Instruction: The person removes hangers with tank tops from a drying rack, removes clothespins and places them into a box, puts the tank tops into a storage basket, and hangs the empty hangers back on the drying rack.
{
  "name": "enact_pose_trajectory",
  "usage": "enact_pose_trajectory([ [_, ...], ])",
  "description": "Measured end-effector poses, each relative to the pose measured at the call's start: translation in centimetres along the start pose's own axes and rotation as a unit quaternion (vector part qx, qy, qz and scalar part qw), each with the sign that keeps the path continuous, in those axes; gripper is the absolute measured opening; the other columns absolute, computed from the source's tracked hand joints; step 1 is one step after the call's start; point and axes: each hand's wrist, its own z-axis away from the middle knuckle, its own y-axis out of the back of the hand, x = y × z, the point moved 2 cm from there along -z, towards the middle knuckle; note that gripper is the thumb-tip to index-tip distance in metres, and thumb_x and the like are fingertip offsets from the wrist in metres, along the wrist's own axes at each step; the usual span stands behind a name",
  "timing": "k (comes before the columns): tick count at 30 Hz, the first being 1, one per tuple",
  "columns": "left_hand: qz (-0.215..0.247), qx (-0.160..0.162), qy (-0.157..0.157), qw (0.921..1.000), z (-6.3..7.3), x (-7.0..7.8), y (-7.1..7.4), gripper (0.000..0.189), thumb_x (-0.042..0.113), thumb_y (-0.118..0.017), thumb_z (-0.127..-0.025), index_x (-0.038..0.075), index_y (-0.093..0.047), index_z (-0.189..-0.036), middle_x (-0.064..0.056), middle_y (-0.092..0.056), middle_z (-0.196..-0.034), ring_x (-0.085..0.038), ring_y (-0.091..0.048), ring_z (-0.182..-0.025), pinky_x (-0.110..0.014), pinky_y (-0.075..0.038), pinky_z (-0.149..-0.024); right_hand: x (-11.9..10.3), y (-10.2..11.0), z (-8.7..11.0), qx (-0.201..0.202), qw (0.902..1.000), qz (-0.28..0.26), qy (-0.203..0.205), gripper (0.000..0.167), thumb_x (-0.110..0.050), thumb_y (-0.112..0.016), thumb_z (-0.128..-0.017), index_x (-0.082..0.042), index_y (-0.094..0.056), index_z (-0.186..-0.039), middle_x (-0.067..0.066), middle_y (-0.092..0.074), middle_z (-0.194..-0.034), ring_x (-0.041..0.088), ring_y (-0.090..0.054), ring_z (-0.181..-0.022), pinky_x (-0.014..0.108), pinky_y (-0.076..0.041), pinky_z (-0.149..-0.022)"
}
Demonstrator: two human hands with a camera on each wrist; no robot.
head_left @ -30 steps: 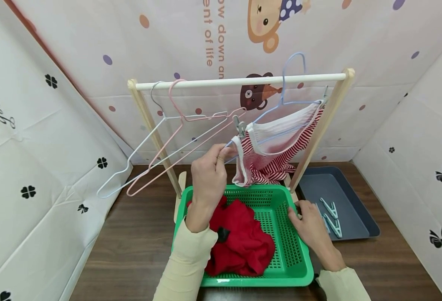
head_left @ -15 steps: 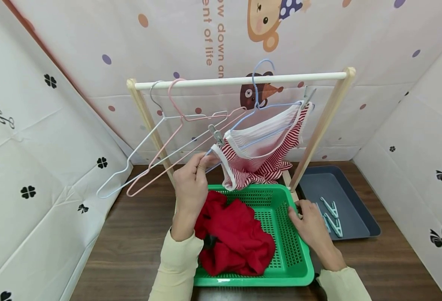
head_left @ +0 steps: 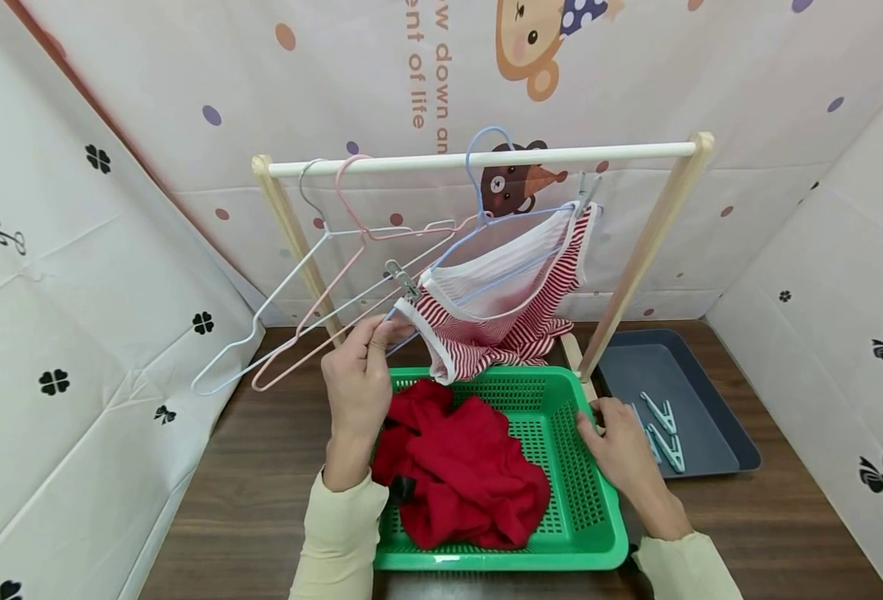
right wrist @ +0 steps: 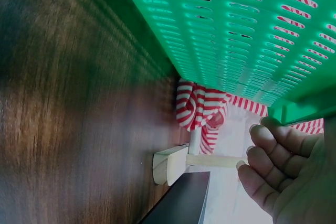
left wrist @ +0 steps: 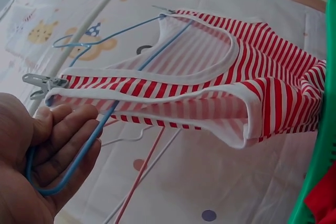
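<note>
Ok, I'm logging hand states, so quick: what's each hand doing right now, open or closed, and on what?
Left hand: closed, holding the blue hanger by one corner.
Right hand: closed, holding the green basket at its edge.

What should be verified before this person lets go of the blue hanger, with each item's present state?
1. Blue hanger hooked over the white rail: ok.
2. Striped top pegged: ok, grey pegs at both shoulders.
3. Hanger supported by the left hand: ok, its fingers hold the near end.
4. Hanger clear of the pink hanger: cannot tell, they overlap in the head view.
5. Right hand off the green basket: not ok, it touches the rim.
</note>
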Motion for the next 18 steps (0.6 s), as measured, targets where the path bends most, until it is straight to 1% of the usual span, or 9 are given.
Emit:
enact_pose_trajectory([
  [9, -0.012, 0.018, -0.016, 0.9996, -0.4, 0.1, 0.6, 0.011, -0.001, -0.067, -0.103, -0.005, -0.077, -0.104, -0.012, -0.08, -0.093, -0.027, -0.078, -0.085, -0.02, -0.058, -0.082, 0.1, -0.1, 0.1, 0.004, 1.0, -0.001, 0.002, 0.027, -0.024, -0.058, -0.11, 0.002, -0.063, -0.114, 0.015, -0.06, -0.1, 0.03, -0.052, -0.092, 0.047, -0.045, -0.075],
  [12, -0.008, 0.024, -0.017, 0.9995, -0.5, 0.0, 0.8, 0.011, -0.002, -0.068, -0.101, -0.005, -0.078, -0.104, -0.012, -0.08, -0.093, -0.027, -0.078, -0.084, -0.02, -0.058, -0.082, 0.1, -0.1, 0.1, 0.004, 1.0, -0.002, 0.0, 0.027, -0.024, -0.058, -0.11, 0.002, -0.063, -0.115, 0.015, -0.06, -0.1, 0.03, -0.052, -0.092, 0.047, -0.045, -0.075],
  [18, -0.008, 0.019, -0.011, 0.9997, -0.1, -0.6, 1.1, 0.009, -0.005, -0.069, -0.1, -0.007, -0.077, -0.104, -0.014, -0.08, -0.094, -0.029, -0.078, -0.084, -0.019, -0.057, -0.082, 0.1, -0.1, 0.1, 0.003, 1.0, -0.006, 0.002, 0.027, -0.023, -0.057, -0.11, 0.003, -0.063, -0.115, 0.016, -0.059, -0.1, 0.031, -0.052, -0.092, 0.047, -0.046, -0.075],
])
